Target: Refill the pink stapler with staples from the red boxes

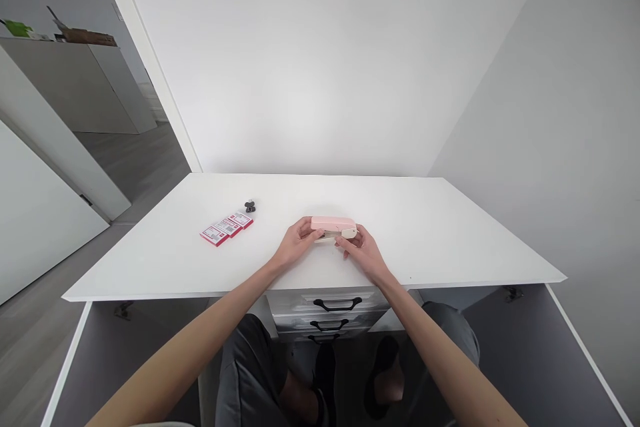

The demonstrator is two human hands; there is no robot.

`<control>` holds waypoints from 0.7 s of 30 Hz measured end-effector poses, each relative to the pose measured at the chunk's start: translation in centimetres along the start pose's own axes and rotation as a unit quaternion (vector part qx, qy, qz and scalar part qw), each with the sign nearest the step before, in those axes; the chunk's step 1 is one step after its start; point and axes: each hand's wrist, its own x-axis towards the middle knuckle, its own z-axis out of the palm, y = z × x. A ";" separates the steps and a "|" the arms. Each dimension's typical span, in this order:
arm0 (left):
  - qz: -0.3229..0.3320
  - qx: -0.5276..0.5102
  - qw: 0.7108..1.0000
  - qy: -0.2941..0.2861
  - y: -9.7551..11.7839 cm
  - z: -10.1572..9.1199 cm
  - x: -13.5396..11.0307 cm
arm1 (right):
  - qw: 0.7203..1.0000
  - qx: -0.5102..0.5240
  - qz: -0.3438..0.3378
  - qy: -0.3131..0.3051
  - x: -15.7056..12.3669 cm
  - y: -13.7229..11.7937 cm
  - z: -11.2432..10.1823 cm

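Observation:
A pink stapler with a pale lower part lies sideways between my hands, low over the white desk near its front edge. My left hand grips its left end, thumb in front and fingers behind. Around the right end, by the whitish hinge, my right hand is closed with its thumb pressed on the front. My fingers partly cover both ends, and I cannot tell whether the stapler touches the desk.
Several red-and-white small boxes lie in an overlapping row on the desk, left of my hands. Just behind them is a small dark object, perhaps a clip. Drawers with black handles sit below the desk's front edge, and a wall stands behind.

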 end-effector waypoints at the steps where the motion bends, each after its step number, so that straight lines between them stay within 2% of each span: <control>1: 0.002 -0.001 1.000 0.005 0.0 0.0 0.0 | 1.000 0.000 -0.005 0.009 0.1 0.2 0.0; 10: -0.011 0.042 0.998 0.051 0.2 0.2 -0.6 | 0.996 -0.064 -0.031 0.046 0.1 1.0 -0.1; 17: -0.046 0.090 0.992 0.081 0.9 0.5 -0.9 | 0.979 -0.196 -0.046 0.016 0.5 0.4 0.0; 21: -0.050 0.102 0.989 0.091 0.8 0.3 -0.6 | 0.975 -0.215 -0.048 -0.014 1.8 -0.1 -0.4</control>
